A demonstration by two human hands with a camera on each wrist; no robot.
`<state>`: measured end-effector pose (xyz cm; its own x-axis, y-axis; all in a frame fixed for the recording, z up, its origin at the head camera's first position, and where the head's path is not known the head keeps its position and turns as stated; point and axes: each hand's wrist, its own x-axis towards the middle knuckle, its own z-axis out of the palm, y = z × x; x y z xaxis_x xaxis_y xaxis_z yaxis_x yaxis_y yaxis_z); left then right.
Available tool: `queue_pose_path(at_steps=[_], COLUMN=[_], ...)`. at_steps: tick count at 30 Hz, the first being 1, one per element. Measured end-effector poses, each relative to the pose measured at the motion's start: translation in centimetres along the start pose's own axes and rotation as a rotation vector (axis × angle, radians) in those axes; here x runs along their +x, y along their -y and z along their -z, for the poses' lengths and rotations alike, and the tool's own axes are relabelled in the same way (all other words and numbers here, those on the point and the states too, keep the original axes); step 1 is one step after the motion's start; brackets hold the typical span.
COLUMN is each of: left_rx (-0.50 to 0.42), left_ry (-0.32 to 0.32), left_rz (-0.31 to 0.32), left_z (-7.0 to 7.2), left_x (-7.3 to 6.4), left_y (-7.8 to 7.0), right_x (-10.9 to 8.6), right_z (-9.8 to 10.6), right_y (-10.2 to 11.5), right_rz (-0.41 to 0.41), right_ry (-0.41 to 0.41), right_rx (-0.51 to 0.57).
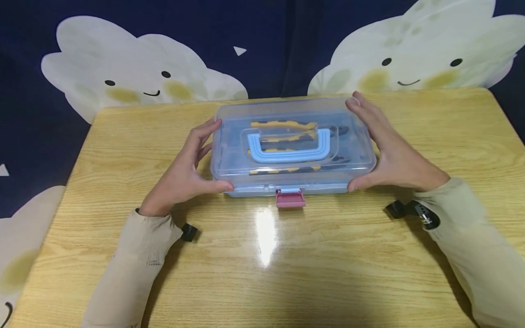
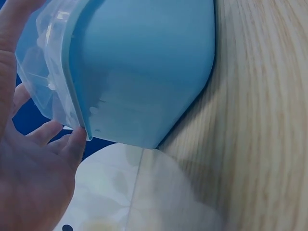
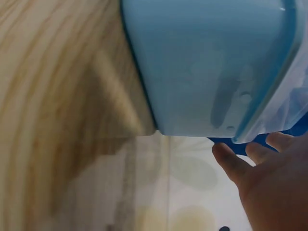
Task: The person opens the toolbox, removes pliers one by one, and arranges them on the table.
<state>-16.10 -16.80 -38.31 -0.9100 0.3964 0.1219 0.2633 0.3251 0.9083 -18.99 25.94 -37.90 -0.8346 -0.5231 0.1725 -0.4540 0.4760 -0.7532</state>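
Observation:
A light-blue plastic box (image 2: 144, 72) stands on the table under a clear lid (image 1: 232, 150) with a blue carrying handle (image 1: 289, 157). At the front centre, a pink latch (image 1: 290, 199) is flipped outward. Through the lid several tools with yellow-and-black handles (image 1: 283, 124) show, their kind blurred. My left hand (image 1: 184, 175) grips the lid's left end, thumb at the front edge, fingers round the side. My right hand (image 1: 391, 157) holds the right end likewise, thumb at the front corner and fingers toward the back. In both wrist views, fingertips lie at the lid's rim.
The wooden table (image 1: 229, 282) extends in front of the box and to both sides. Behind its back edge hangs a dark blue curtain (image 1: 270, 45) with white smiling clouds. Small black devices (image 1: 189, 232) are worn at both wrists.

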Motion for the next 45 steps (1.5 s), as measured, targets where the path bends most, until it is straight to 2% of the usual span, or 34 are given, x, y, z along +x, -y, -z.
queue_pose_path(at_steps=[4,9,16,27,30,35,40,45], left_rx=[-0.046,-0.08,-0.069,-0.023,0.008,0.034,0.057,0.079], left_ry=[0.012,0.025,0.015,0.005,0.001,0.01,0.036,0.048], left_rz=[-0.014,-0.022,-0.012,0.012,0.014,0.012,-0.004,-0.037], left_z=[0.1,0.2,0.0,0.0,0.0,-0.2,-0.2,-0.1], left_x=[0.1,0.2,0.1,0.0,-0.2,-0.6,-0.9,-0.7], left_y=[0.3,0.4,0.1,-0.6,-0.6,-0.8,-1.1,-1.7], right_x=[0.1,0.1,0.1,0.0,-0.2,-0.6,-1.0,-1.1], right_z=[-0.4,-0.6,-0.6,-0.1,-0.2,0.1,0.6,1.2], right_y=[-0.4,-0.8,-0.8,-0.2,-0.1,0.4,1.0,1.7], right_rz=[-0.016,0.012,0.043,0.13,0.12,0.072,0.073,0.088], right_ry=[0.011,-0.01,-0.029,-0.046,-0.037,0.024,0.084,0.107], right_rx=[0.009,0.027,0.056,-0.027,-0.072,-0.097,-0.122,-0.141])
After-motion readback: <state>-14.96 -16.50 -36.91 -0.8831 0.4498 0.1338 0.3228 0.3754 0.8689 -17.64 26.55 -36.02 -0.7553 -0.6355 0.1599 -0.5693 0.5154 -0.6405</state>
